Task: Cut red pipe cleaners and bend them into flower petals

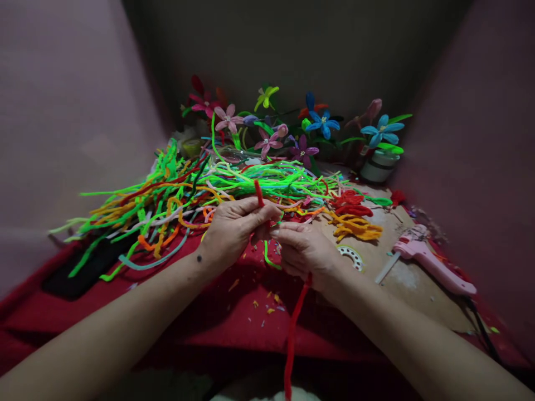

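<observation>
A long red pipe cleaner runs through both hands. One end sticks up above the fingers of my left hand, which is closed in a pinch on it. My right hand is closed too, its fingertips meeting the left ones, and the long end of the red stem hangs from beneath it past the table edge. A small green bit shows between the fingertips; what it belongs to is hidden. Below the hands, a bright green pipe cleaner curves out, partly covered by the fingers.
Loose pipe cleaners in many colours are heaped behind my hands. Fuzzy flowers stand at the back. On the right, a pink glue gun lies on cardboard. A black phone-like slab is at left on the red cloth.
</observation>
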{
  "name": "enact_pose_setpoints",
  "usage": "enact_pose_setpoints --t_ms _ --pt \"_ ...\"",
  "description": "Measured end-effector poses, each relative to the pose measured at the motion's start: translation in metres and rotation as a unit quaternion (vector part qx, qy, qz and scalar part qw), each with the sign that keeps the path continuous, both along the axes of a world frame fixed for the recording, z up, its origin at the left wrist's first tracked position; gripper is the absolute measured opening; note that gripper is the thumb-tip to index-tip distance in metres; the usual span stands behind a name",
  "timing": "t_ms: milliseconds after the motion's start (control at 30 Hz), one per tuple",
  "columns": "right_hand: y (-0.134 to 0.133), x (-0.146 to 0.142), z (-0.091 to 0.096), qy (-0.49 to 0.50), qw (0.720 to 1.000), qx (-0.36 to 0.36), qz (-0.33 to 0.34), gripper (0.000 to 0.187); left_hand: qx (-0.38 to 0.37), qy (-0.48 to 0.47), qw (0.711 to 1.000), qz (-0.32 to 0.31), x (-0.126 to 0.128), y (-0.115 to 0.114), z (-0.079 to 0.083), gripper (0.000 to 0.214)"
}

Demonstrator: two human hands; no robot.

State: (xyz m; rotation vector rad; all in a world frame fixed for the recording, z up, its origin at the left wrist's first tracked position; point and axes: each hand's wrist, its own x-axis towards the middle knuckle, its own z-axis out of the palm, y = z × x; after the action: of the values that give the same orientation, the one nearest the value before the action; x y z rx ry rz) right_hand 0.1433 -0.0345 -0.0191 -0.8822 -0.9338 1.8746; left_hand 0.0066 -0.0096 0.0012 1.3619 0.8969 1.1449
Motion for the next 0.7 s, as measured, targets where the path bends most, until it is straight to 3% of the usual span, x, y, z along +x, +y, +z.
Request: enact_pose_setpoints --t_ms 67,233,533,600,700 --pt "0.001 -0.002 -0.002 -0.020 1.000 -0.007 0.010 0.023 0.009 0.002 1.000 -0.012 -0.001 -0.002 -0.002 0.018" --pt "0.001 -0.005 -0.005 -0.026 0.999 -0.024 0.028 0.021 -0.048 -0.076 0.996 0.000 -0.004 0.000 0.005 0.014" --pt "-0.003 0.000 -0.011 0.033 0.998 0.005 0.059 0.018 -0.069 -0.235 0.969 0.025 -0.021 0.024 0.017 0.015" --pt "-0.002 0.002 -0.012 0.059 0.996 -0.003 0.059 0.017 -0.086 -0.228 0.970 -0.001 -0.021 0.024 0.014 0.008" --pt "0.000 0.006 -0.012 0.102 0.993 -0.001 0.060 0.015 -0.142 -0.139 0.977 -0.074 -0.017 0.019 0.004 0.019"
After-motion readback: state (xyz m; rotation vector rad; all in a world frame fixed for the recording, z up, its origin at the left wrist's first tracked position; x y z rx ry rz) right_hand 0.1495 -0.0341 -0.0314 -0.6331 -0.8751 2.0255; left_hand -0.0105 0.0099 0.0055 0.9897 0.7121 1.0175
